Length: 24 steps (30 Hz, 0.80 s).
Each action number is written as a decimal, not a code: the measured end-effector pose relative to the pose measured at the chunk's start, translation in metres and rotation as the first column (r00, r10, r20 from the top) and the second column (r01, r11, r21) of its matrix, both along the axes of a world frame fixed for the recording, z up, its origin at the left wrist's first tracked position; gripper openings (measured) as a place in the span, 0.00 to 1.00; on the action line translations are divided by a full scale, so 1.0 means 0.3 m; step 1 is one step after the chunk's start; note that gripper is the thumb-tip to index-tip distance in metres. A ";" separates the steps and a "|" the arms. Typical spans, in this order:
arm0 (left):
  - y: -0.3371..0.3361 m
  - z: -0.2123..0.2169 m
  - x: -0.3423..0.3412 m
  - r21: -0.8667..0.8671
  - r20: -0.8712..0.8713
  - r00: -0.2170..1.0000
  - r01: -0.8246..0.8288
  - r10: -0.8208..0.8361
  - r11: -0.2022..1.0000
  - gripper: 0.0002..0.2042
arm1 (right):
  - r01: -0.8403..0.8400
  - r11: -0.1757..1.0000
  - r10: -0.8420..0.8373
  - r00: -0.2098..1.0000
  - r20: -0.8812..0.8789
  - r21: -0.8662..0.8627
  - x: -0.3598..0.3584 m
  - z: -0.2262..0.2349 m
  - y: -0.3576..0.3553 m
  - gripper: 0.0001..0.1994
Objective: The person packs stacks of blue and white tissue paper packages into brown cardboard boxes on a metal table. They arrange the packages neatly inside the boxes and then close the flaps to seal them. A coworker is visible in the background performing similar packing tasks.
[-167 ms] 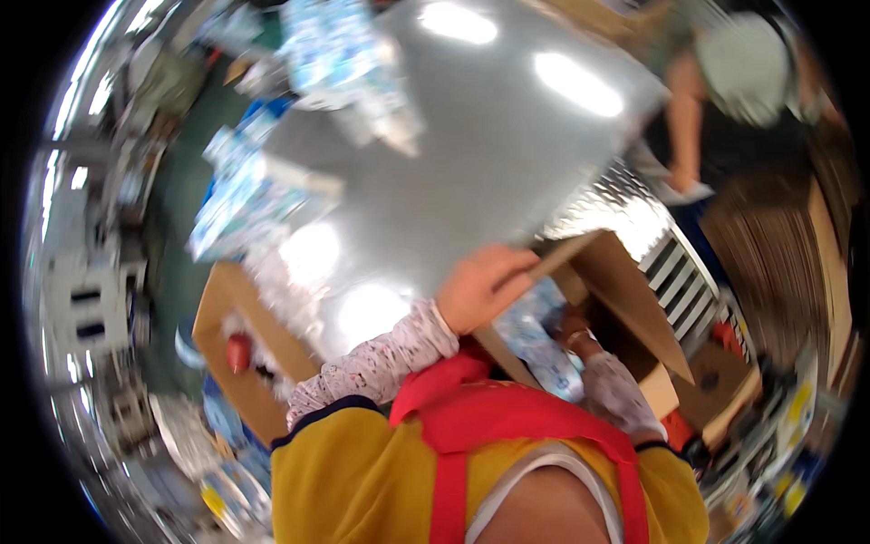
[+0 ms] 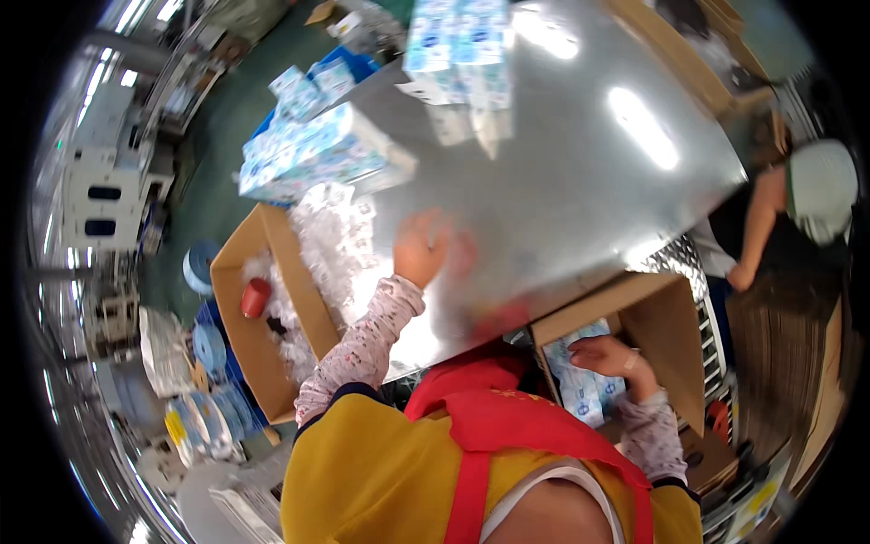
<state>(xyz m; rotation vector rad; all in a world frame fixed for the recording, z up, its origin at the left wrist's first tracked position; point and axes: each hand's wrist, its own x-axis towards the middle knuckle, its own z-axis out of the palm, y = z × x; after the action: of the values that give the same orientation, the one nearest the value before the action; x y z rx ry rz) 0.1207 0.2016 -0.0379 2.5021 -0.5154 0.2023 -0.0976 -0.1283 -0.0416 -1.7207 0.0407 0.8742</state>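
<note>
Reaching into the open carton [image 2: 666, 331] at four o'clock risks a snag on its raised walls

With the frame's middle as the dial's centre, the blue-and-white packs [image 2: 589, 392] lie inside that carton. Over them is the right hand [image 2: 604, 357], fingers loosely extended and gripping nothing visible; whether they touch the film, I cannot tell. The left hand [image 2: 421, 252], above the worktop [image 2: 553, 172] near the centre, is too blurred to tell spread from closed.

A sleeve or wrist could catch a carton edge and shift the box, since the walls stand close around the right forearm. The packs look slick-wrapped, so a shallow pinch might let one slip. Clear crumpled plastic [image 2: 335, 240] toward nine could be dragged across by the left sleeve.

The worktop is smooth, grey and shiny, mirroring bright lights around one o'clock. More wrapped bundles [image 2: 460, 45] stand at twelve. At nine, another carton [image 2: 304, 286] holds a red cylinder [image 2: 256, 297]. Beyond are green floor [image 2: 213, 154] at ten, a pale machine [image 2: 101, 204] past nine, a co-worker's arm [image 2: 764, 222] toward three, and stacked flat cardboard [image 2: 779, 331] nearer four.
</note>
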 end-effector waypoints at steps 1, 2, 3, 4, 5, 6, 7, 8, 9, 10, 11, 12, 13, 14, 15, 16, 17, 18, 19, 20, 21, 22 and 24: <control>0.101 -0.039 0.056 0.091 0.036 0.997 -0.077 0.074 0.993 0.20 | 0.140 0.938 -0.141 0.990 -0.020 0.317 0.124 0.104 0.019 0.15; 0.170 -0.069 0.100 0.172 0.082 0.989 -0.135 0.122 0.976 0.22 | 0.172 0.916 -0.227 0.967 0.114 0.364 0.224 0.182 0.025 0.15; 0.235 -0.117 0.130 0.235 -0.064 0.966 -0.229 0.250 0.945 0.27 | 0.160 0.961 -0.243 0.880 0.408 0.227 0.363 0.233 0.036 0.16; 0.252 -0.122 0.165 0.342 -0.081 0.940 -0.286 0.331 0.895 0.29 | 0.212 0.977 -0.175 0.695 0.697 0.034 0.527 0.257 0.047 0.16; 0.250 -0.106 0.193 0.449 -0.095 0.908 -0.327 0.409 0.832 0.31 | 0.296 0.950 -0.063 0.494 0.867 -0.100 0.702 0.259 0.061 0.17; 0.255 -0.100 0.221 0.549 -0.101 0.874 -0.349 0.475 0.760 0.33 | 0.362 0.913 0.050 0.360 0.931 -0.189 0.876 0.252 0.075 0.17; 0.282 -0.129 0.253 0.545 -0.148 0.848 -0.360 0.509 0.757 0.36 | 0.351 0.903 0.114 0.361 0.926 -0.248 1.031 0.257 0.102 0.21; 0.307 -0.152 0.276 0.539 -0.137 0.843 -0.378 0.521 0.753 0.36 | 0.389 0.831 0.272 0.339 0.900 -0.398 1.189 0.227 0.110 0.24; 0.330 -0.176 0.304 0.525 -0.126 0.846 -0.386 0.518 0.759 0.36 | 0.408 0.783 0.328 0.370 0.869 -0.469 1.329 0.182 0.128 0.26; 0.338 -0.200 0.334 0.504 -0.119 0.855 -0.386 0.505 0.773 0.36 | 0.433 0.720 0.382 0.405 0.831 -0.542 1.442 0.146 0.133 0.27; 0.348 -0.224 0.359 0.497 -0.047 0.886 -0.380 0.461 0.781 0.32 | 0.456 0.643 0.392 0.494 0.776 -0.616 1.539 0.130 0.154 0.28; 0.378 -0.254 0.370 0.457 -0.035 0.910 -0.353 0.413 0.817 0.29 | 0.459 0.568 0.393 0.578 0.715 -0.683 1.604 0.133 0.197 0.29; 0.417 -0.282 0.372 0.420 -0.020 0.926 -0.334 0.377 0.844 0.26 | 0.432 0.538 0.395 0.630 0.669 -0.724 1.640 0.148 0.238 0.28; 0.434 -0.312 0.379 0.382 -0.001 0.942 -0.310 0.336 0.871 0.24 | 0.407 0.505 0.390 0.679 0.622 -0.761 1.667 0.171 0.263 0.27; 0.427 -0.267 0.356 0.331 0.042 0.941 -0.331 0.337 0.884 0.14 | 0.362 0.483 0.389 0.727 0.566 -0.797 1.680 0.179 0.301 0.27; 0.433 -0.278 0.361 0.259 0.025 0.946 -0.318 0.323 0.912 0.13 | 0.356 0.497 0.417 0.702 0.577 -0.791 1.677 0.193 0.302 0.26; 0.436 -0.293 0.385 0.184 0.012 0.952 -0.301 0.304 0.936 0.12 | 0.352 0.509 0.440 0.677 0.589 -0.785 1.656 0.212 0.276 0.25; 0.461 -0.299 0.379 0.118 -0.009 0.956 -0.291 0.294 0.950 0.12 | 0.333 0.531 0.464 0.655 0.596 -0.779 1.612 0.219 0.271 0.24; 0.457 -0.264 0.378 0.057 0.073 0.961 -0.272 0.268 0.961 0.09 | 0.301 0.611 0.449 0.629 0.634 -0.732 1.540 0.213 0.264 0.21; 0.506 -0.257 0.332 -0.032 0.010 0.938 -0.345 0.345 0.938 0.08 | 0.246 0.655 0.473 0.604 0.642 -0.715 1.321 0.195 0.265 0.19; 0.515 -0.249 0.328 -0.140 -0.039 0.924 -0.382 0.381 0.913 0.08 | 0.166 0.744 0.417 0.642 0.644 -0.647 1.178 0.229 0.270 0.17; 0.512 -0.234 0.325 -0.247 -0.086 0.914 -0.405 0.396 0.880 0.08 | 0.167 0.705 0.498 0.576 0.649 -0.689 1.028 0.236 0.248 0.13; 0.525 -0.174 0.322 -0.553 -0.416 0.804 -0.595 0.426 0.583 0.05 | 0.142 0.593 0.578 0.610 0.542 -0.793 0.818 0.310 0.259 0.25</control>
<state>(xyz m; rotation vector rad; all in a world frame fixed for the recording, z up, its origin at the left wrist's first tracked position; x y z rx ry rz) 0.2173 0.3590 -0.0902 1.8421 0.3780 0.2451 0.1479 -0.0505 0.0515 -2.9156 -0.4959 0.1706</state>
